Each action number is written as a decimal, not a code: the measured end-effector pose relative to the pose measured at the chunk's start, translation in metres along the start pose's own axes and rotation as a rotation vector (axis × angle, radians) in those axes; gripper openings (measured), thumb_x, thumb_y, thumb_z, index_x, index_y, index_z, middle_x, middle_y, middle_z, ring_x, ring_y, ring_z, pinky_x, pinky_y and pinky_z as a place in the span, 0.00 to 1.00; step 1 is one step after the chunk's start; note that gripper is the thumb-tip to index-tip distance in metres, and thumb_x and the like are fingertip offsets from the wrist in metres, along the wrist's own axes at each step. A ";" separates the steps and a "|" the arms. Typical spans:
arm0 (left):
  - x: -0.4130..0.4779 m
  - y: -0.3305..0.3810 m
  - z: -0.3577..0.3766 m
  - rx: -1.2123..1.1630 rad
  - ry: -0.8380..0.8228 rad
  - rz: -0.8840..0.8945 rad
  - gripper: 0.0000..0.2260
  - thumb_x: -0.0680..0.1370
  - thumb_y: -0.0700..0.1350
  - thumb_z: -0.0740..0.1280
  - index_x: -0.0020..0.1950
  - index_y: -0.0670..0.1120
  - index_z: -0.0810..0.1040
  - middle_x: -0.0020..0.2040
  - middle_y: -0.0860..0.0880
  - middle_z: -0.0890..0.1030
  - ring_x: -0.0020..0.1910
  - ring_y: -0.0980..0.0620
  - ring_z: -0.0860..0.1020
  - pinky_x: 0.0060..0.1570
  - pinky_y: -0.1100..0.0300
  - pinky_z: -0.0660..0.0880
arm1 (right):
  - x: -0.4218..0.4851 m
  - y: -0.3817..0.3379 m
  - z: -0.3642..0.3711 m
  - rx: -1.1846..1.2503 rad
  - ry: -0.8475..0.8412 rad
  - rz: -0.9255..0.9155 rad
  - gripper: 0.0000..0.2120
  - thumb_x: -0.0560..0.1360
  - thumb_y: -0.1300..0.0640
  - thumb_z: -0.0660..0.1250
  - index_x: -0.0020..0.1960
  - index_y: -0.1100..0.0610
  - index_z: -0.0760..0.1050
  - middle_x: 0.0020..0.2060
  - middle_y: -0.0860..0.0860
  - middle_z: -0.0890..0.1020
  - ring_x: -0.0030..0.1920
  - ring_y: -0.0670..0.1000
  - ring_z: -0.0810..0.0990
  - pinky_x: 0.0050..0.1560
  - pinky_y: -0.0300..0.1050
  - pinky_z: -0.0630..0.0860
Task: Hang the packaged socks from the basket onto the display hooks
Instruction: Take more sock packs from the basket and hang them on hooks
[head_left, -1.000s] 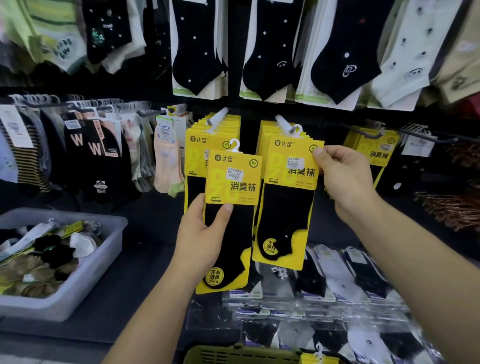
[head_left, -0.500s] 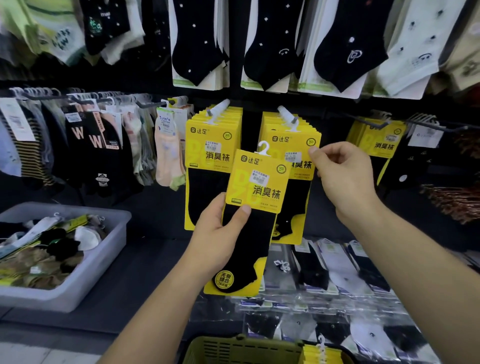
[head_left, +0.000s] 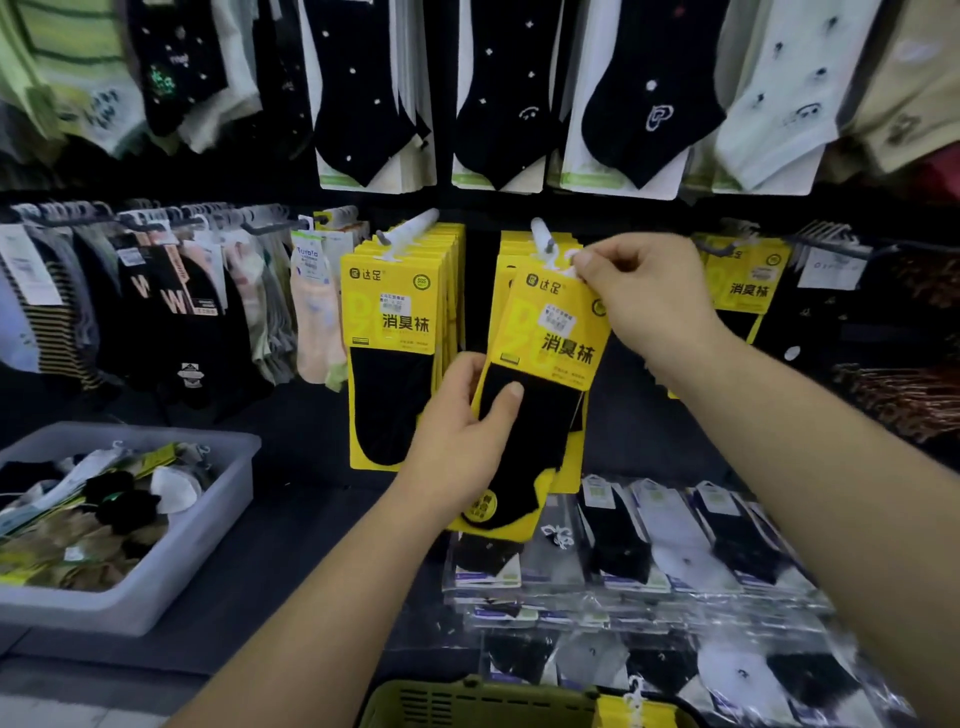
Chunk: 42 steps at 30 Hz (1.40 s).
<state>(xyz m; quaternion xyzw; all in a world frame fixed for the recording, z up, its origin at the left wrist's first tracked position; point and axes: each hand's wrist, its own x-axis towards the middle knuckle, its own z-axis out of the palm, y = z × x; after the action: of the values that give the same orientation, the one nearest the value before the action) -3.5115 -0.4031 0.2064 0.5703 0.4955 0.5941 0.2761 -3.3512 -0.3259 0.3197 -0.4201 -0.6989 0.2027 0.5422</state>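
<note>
Two hands on one yellow sock pack at the hook.

One green basket (head_left: 467, 701) sits nearest, at the bottom edge. Beyond it the left hand (head_left: 457, 441) clamps the sock pack (head_left: 540, 384) at its black middle, thumb across the front, while the right hand (head_left: 644, 296) pinches its top corner beside the right display hook (head_left: 540, 234). Two yellow stacks hang behind; one grey bin (head_left: 156, 571) lies left.

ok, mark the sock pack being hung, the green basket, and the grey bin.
sock pack (head_left: 558, 332): head view, on its yellow header card.
green basket (head_left: 467, 701): head view, on its slotted rim at the bottom edge.
grey bin (head_left: 171, 566): head view, on its right outer wall.
</note>
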 end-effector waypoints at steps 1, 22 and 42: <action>0.005 0.000 0.002 0.023 0.008 -0.009 0.03 0.85 0.50 0.68 0.56 0.59 0.76 0.50 0.58 0.86 0.51 0.55 0.85 0.54 0.49 0.84 | 0.006 -0.001 0.001 -0.018 0.022 -0.001 0.09 0.77 0.52 0.70 0.38 0.46 0.82 0.32 0.40 0.82 0.35 0.39 0.78 0.38 0.38 0.73; 0.013 -0.001 0.003 0.560 0.041 -0.036 0.14 0.86 0.57 0.63 0.59 0.47 0.74 0.53 0.48 0.79 0.49 0.45 0.80 0.46 0.48 0.79 | -0.004 0.015 0.015 -0.379 0.089 -0.239 0.19 0.79 0.52 0.64 0.69 0.51 0.75 0.57 0.49 0.72 0.63 0.53 0.66 0.67 0.48 0.65; 0.075 -0.001 0.031 -0.091 0.111 -0.040 0.35 0.76 0.67 0.68 0.78 0.51 0.72 0.66 0.56 0.83 0.66 0.57 0.81 0.68 0.54 0.77 | -0.037 0.090 0.052 0.304 -0.106 0.033 0.29 0.79 0.40 0.61 0.77 0.48 0.60 0.64 0.34 0.77 0.64 0.37 0.75 0.62 0.35 0.72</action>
<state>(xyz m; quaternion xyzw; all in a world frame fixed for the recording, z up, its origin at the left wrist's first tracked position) -3.4970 -0.3275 0.2316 0.5135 0.4939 0.6410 0.2855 -3.3647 -0.2956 0.2146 -0.3335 -0.6808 0.3368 0.5585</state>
